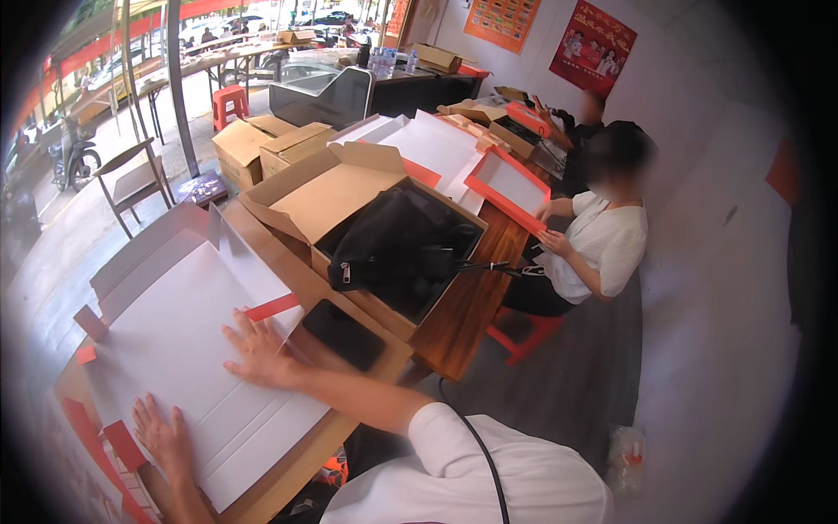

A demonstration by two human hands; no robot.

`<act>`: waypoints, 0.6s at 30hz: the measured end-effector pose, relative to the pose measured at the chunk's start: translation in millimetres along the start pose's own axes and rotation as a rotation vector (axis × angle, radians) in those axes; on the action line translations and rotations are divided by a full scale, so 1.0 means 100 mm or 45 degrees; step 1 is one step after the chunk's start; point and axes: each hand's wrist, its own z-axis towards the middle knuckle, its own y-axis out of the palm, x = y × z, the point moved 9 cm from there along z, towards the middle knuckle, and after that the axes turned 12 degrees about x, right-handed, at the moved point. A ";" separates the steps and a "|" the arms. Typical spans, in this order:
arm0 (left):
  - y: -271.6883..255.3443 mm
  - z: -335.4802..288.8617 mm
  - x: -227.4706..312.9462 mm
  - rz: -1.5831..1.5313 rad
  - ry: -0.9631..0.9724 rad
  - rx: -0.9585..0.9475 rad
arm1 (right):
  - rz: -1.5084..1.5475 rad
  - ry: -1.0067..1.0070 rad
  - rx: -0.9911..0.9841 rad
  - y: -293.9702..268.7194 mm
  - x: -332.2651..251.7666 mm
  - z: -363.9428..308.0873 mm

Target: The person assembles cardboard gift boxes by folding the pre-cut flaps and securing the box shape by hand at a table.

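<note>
A large white cardboard box blank point(201, 323) with red outer faces lies spread on the wooden table in front of me. Its far walls are partly folded up, and small red tabs stick out along its left side. My left hand point(164, 437) rests on the blank near its left edge, fingers spread. Farther in, my right hand point(259, 351) lies on the white surface beside a red strip point(271, 306) on the right wall, fingers apart. A black phone point(343, 334) lies on the table to the right of that hand.
An open brown carton point(367, 175) with a black bag point(397, 236) in it stands ahead. Two more cartons point(253, 148) sit behind it. At right, a co-worker point(602, 218) holds a red-and-white box part point(511, 188). A chair point(135, 188) stands at left.
</note>
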 end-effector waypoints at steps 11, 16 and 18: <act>0.16 0.00 -0.03 0.100 0.083 -0.020 | 0.031 -0.017 0.031 -0.05 0.01 0.01; 0.27 -0.05 -0.02 0.118 0.257 -0.047 | 0.042 0.006 0.025 -0.06 0.00 0.01; 0.27 -0.13 0.06 0.098 0.319 -0.056 | 0.034 0.016 -0.016 -0.09 0.00 0.01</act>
